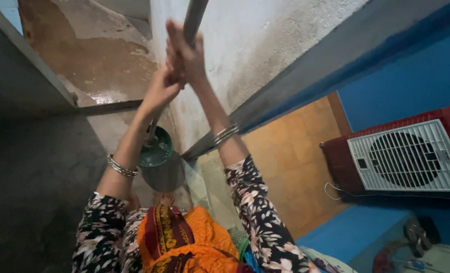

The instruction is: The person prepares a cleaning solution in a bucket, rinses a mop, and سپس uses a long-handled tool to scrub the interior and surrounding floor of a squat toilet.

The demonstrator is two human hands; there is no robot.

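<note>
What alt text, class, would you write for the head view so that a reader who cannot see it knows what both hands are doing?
Both hands, left hand and right hand, grip a long grey pole that runs down to a green disc on the floor. A red air cooler stands by a blue wall.

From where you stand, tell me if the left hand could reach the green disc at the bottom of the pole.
Probably not without bending. The left hand is wrapped around the grey pole beside the right hand, high above the green disc. Nothing blocks the way along the pole; the disc just sits low by the floor.
</note>
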